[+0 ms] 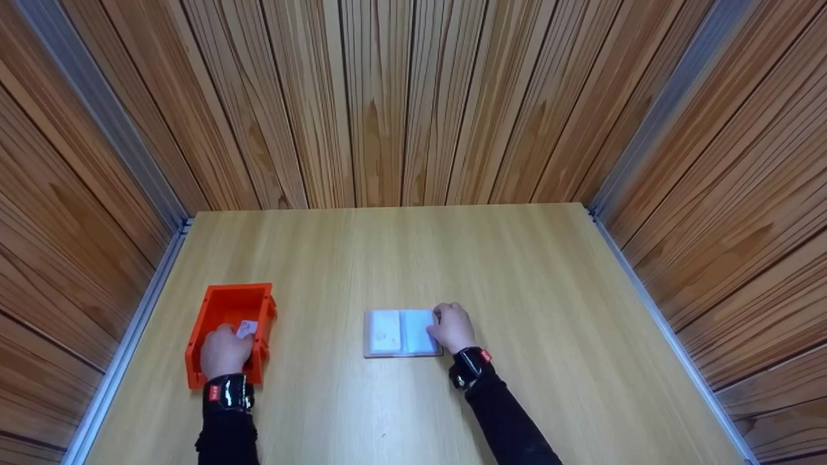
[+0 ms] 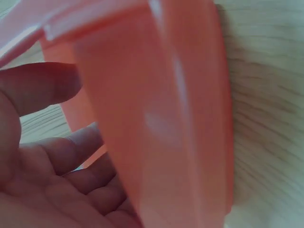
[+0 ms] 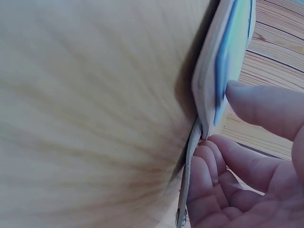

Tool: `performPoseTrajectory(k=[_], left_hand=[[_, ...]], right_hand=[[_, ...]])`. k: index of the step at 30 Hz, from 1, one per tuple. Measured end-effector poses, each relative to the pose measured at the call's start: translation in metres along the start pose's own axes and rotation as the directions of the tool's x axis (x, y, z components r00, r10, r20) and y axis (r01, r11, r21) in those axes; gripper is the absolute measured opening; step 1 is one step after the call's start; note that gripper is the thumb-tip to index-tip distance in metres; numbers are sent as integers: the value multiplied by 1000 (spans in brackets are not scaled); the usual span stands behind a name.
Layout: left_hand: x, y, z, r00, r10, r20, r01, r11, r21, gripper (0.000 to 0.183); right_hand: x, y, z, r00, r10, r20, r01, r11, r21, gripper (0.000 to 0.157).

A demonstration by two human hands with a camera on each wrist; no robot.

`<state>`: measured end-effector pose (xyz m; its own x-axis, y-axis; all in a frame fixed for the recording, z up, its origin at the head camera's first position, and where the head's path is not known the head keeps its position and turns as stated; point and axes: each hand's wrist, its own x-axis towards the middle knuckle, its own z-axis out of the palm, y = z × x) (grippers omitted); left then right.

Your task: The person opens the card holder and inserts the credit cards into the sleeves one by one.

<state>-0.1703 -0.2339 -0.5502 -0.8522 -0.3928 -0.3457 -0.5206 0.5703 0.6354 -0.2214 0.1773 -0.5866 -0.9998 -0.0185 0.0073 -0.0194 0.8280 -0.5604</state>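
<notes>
An open card holder (image 1: 386,332) with clear, bluish sleeves lies on the table, a pale card showing in its left sleeve. My right hand (image 1: 453,328) grips its right edge. In the right wrist view, the thumb (image 3: 256,107) touches the blue sleeve edge and curled fingers meet the cover, which has a snap button (image 3: 181,217). At left, my left hand (image 1: 225,352) reaches into an orange bin (image 1: 194,352). A small white card (image 1: 246,329) with faint print is beside its thumb. The bin wall (image 2: 152,123) hides the left fingertips, so whether they hold the card is unclear.
The wooden table (image 1: 517,271) lies under both things. Wood-plank walls (image 1: 381,103) rise at the back and both sides, with metal rails (image 1: 139,323) along the table's side edges. Dark sleeves and wrist-worn cameras cover both wrists.
</notes>
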Motion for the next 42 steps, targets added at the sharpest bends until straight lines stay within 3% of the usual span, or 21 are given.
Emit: performPoseTrajectory(k=[6,19,26,31,42], left_hand=[[-1,-3,-2,997,-28,73,36,994,-100,34],[3,-7,-4,996,-19,90,26,996,-84,38],[5,-5,-1,994,-64,93,73,993,-97,39],[6,-5,0,990,-75,116,88,990,-110,40],[5,-2,3,994,-96,54,104,981,-164,19]], right_hand=[[0,0,0,1000,0,-1,0,1000,-4,38],[-1,0,-2,1000,-21,4,21,1000,-9,39],[-2,1,-1,999,-50,-14,49,998,-30,40],[-1,-1,-1,1000,-23,0,23,999,-31,40],[-2,0,0,1000,-30,-5,30,999,-24,40]])
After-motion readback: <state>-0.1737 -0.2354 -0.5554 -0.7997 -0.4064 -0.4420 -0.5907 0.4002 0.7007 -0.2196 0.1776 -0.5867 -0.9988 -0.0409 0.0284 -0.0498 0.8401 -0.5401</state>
